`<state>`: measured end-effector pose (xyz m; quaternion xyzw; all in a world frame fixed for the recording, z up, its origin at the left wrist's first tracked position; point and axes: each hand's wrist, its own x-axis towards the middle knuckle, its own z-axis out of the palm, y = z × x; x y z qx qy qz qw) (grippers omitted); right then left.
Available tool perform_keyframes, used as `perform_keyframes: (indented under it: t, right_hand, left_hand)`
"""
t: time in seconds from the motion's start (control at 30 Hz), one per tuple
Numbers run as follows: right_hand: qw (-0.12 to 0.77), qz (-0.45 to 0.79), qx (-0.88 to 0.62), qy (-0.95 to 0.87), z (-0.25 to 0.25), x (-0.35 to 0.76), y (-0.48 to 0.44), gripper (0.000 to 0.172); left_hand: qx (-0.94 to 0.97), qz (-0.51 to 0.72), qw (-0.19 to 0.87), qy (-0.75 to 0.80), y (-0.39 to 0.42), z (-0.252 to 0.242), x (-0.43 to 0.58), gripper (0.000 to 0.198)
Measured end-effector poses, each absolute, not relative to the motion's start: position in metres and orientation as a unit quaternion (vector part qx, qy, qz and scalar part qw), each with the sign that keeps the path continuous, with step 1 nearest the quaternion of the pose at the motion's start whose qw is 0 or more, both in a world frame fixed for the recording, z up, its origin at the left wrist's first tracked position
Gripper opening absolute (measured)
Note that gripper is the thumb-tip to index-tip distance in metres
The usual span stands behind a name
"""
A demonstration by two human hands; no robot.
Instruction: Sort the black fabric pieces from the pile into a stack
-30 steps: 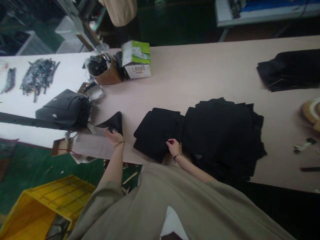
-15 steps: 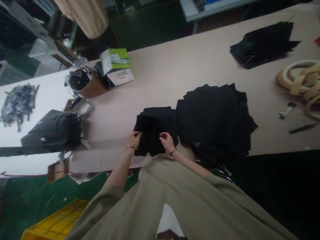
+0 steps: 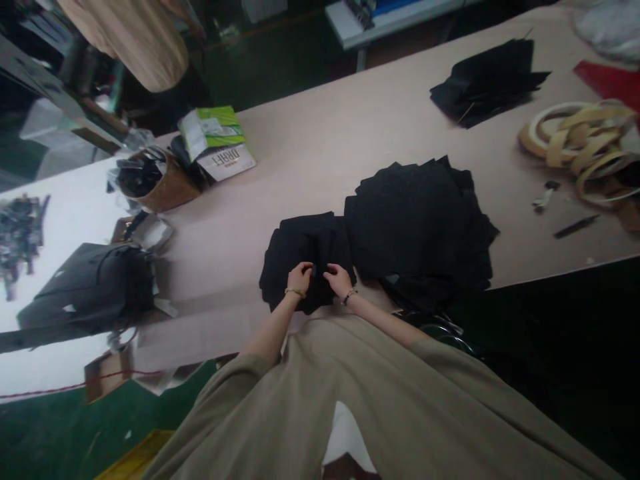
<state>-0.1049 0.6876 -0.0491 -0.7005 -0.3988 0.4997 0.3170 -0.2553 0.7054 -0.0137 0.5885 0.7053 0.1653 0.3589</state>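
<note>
My left hand (image 3: 300, 279) is closed in a pinch on a black fabric piece, whose raised fold stands between my hands. Close on its right, my right hand (image 3: 340, 280) has its thumb and fingers curled together at the dark cloth; what is between them, if anything, does not show. Under both hands lies a smaller stack of black fabric pieces (image 3: 280, 257) near the table's front edge. Touching its right side is a larger, fanned pile of black fabric pieces (image 3: 415, 220).
On the table (image 3: 310, 160) stand a green and white box (image 3: 227, 150) and a brown container (image 3: 170, 187) of dark items. A black bag (image 3: 95, 287) lies left. Rolls of tan tape (image 3: 575, 147) and another black fabric stack (image 3: 487, 83) lie right. A person (image 3: 135, 40) stands across the table.
My left hand has moved right with the fabric edge, folding it toward my right hand. The right hand has stayed nearly in place. The camera view has turned a little rightward.
</note>
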Motion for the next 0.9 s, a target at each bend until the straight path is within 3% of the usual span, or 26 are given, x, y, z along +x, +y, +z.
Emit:
perform_keyframes:
  t: [0.13, 0.2, 0.4, 0.5, 0.63, 0.77, 0.9]
  right_hand:
    - [0.336, 0.523, -0.666, -0.413, -0.038, -0.111, 0.686, 0.027]
    - [0.335, 0.556, -0.622, -0.439, -0.033, -0.118, 0.684, 0.022]
    - [0.336, 0.605, -0.548, -0.470, -0.031, -0.123, 0.679, 0.022]
    - [0.355, 0.540, -0.627, -0.436, -0.037, -0.114, 0.679, 0.029]
    - [0.321, 0.489, -0.717, -0.380, -0.047, -0.106, 0.684, 0.040]
    - [0.275, 0.472, -0.738, -0.396, -0.051, -0.109, 0.695, 0.041]
    - [0.236, 0.439, -0.781, -0.376, -0.046, -0.116, 0.701, 0.031]
  left_hand:
    - [0.558, 0.209, 0.411, 0.690, 0.688, -0.035, -0.253, 0.053]
    - [0.546, 0.207, 0.412, 0.700, 0.684, -0.036, -0.257, 0.058]
    - [0.528, 0.189, 0.395, 0.728, 0.685, -0.039, -0.251, 0.045]
    - [0.516, 0.200, 0.359, 0.752, 0.692, -0.027, -0.265, 0.050]
    - [0.536, 0.190, 0.224, 0.792, 0.718, 0.026, -0.326, 0.062]
    - [0.624, 0.101, 0.085, 0.770, 0.746, 0.082, -0.372, 0.042]
    - [0.725, 0.047, 0.104, 0.680, 0.746, 0.072, -0.331, 0.042]
